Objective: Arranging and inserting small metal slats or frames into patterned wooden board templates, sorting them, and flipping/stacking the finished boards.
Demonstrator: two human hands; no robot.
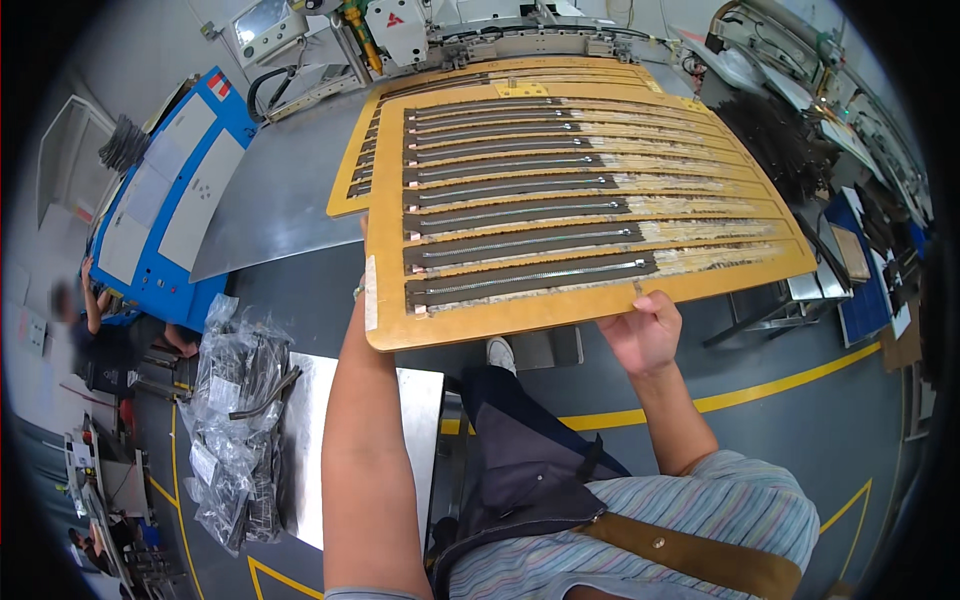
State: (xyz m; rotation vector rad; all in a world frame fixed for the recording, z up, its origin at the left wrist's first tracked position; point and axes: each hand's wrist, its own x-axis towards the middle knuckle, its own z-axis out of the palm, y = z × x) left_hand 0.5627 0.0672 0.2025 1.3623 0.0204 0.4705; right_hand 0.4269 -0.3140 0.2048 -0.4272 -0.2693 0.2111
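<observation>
A yellow pallet board [590,295] is held up in front of me, tilted, with rows of dark zippers [520,235] lying in its slots. The slots' right parts are bare and show whitish residue. My right hand [645,335] grips the board's near edge, thumb on top and fingers curled beneath. At the left edge, my left hand [361,275] supports the board; most of it is hidden behind the board. Beyond lies a second yellow board [345,195], also with dark zippers, partly covered by the held one.
A metal worktable [275,205] and a sewing machine head [397,30] stand ahead. To the left are a blue machine panel [165,190] and plastic-wrapped bundles [235,430] by a metal stand [310,450]. Dark strips [775,150] pile at right. Another person [95,340] sits far left.
</observation>
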